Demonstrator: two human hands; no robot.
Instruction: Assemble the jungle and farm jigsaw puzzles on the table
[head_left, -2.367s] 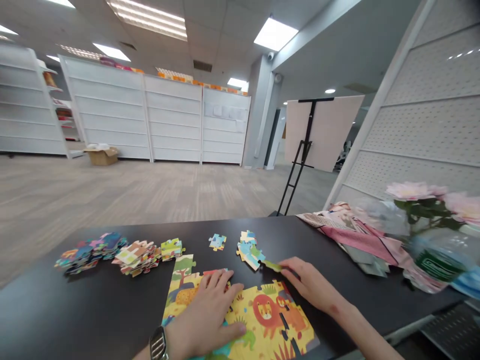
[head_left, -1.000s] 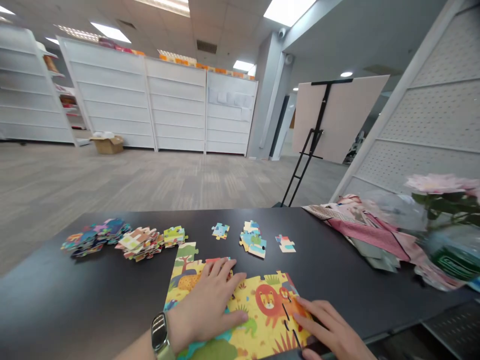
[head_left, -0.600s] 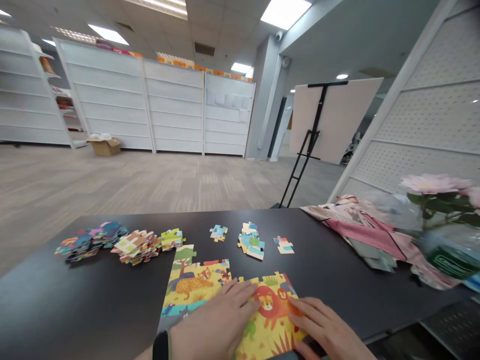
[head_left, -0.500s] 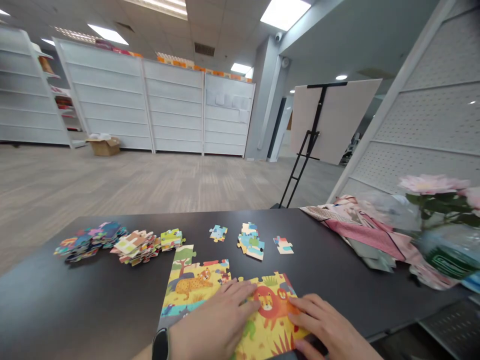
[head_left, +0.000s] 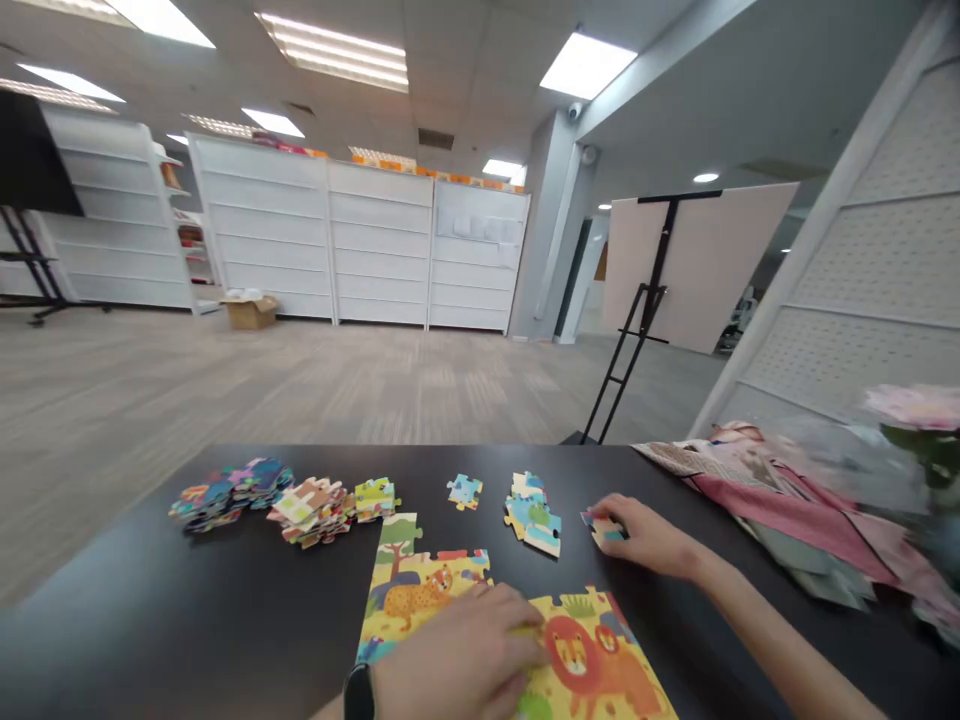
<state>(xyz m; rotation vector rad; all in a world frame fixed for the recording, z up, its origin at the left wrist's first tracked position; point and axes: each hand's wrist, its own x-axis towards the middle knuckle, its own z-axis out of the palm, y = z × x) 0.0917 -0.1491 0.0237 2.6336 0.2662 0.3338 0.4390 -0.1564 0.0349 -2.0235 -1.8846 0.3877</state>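
Note:
A partly joined jigsaw puzzle [head_left: 600,660] with lions and a leopard on yellow lies at the table's near edge. Across its middle rests my left hand [head_left: 480,650], fingers stretched out over the pieces and a little blurred; a dark watch is on that wrist. To the right, my right hand [head_left: 634,535] has its thumb and fingers closed on a loose puzzle piece [head_left: 598,524], whose left end shows. Left of it lie a small cluster of blue and yellow pieces [head_left: 536,515] and a single light-blue piece [head_left: 465,490].
Heaps of pieces sit at the left: a dark blue heap [head_left: 229,493], a mixed heap [head_left: 311,508] and a green stack [head_left: 375,498]. On the right are a pink cloth [head_left: 795,515] and flowers [head_left: 915,408]. An easel [head_left: 652,300] stands beyond the black table [head_left: 225,610].
My right hand has left the lion part of the puzzle, moved forward and right, and taken hold of the loose piece. My left hand stays on the puzzle. The view has shifted left.

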